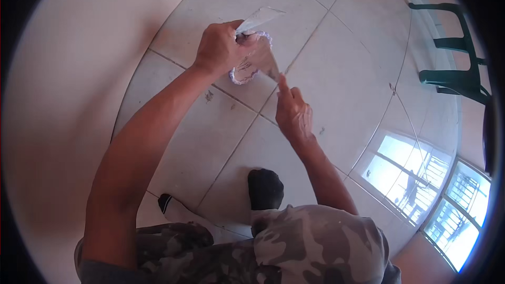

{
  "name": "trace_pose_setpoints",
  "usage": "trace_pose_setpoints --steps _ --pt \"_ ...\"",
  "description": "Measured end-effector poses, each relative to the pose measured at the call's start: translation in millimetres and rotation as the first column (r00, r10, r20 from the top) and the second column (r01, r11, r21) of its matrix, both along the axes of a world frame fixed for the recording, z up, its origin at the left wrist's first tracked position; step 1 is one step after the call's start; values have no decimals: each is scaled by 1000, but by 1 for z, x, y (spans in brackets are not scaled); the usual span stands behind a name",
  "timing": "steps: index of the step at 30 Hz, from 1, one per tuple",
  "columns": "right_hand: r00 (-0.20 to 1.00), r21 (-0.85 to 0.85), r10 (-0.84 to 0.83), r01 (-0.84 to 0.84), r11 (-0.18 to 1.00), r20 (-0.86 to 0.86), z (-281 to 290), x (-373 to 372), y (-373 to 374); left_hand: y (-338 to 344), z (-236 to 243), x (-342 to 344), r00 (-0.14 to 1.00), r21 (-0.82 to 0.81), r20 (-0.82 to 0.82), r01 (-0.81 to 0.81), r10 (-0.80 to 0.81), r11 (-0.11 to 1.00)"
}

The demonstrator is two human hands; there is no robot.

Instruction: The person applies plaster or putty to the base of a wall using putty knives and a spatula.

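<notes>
My left hand (218,47) is raised over the tiled floor, closed round a flat, pale grey scraper (260,19) whose blade points up and to the right. My right hand (294,113) grips a second scraper (267,64), its index finger stretched toward the broad blade, which slants up to the left. Just below my left hand shows a rounded thing with a bumpy white-and-lilac rim (243,80). The right scraper's blade covers part of it. I cannot tell its kind, or whether my left hand also holds it. Both scrapers' handles are hidden in my fingers.
A pale wall (68,100) rises along the left. On the far right stands a green plastic chair (455,47), near a barred window (457,213) that reflects in the glossy floor tiles (336,58). My dark-socked foot (265,188) and camouflage-clad knees (321,236) are below.
</notes>
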State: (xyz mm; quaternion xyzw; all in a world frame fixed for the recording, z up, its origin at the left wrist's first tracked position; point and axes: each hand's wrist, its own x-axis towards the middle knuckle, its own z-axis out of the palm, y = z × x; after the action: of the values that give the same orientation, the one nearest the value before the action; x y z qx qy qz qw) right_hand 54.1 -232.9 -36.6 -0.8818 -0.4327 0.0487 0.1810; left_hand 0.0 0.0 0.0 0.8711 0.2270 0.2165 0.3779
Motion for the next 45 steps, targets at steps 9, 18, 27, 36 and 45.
trace_pose_setpoints --steps 9,18,27,36,45 --pt "997 214 65 -53 975 -46 -7 8 -6 -5 -1 -3 999 -32 42 -7 9 999" --pt "655 223 45 191 956 -754 10 -24 -2 -1 2 -10 998 -8 59 2 -2 1000" --pt "960 112 -18 51 992 -280 8 -16 -4 -7 -2 -13 997 -71 71 13 -8 997" --pt "919 245 30 74 967 -393 11 -7 -9 -5 -4 -17 993 -28 111 36 -33 999" --pt "874 385 98 106 917 -475 10 -9 -12 -3 -1 -18 995 -56 89 39 -34 998"
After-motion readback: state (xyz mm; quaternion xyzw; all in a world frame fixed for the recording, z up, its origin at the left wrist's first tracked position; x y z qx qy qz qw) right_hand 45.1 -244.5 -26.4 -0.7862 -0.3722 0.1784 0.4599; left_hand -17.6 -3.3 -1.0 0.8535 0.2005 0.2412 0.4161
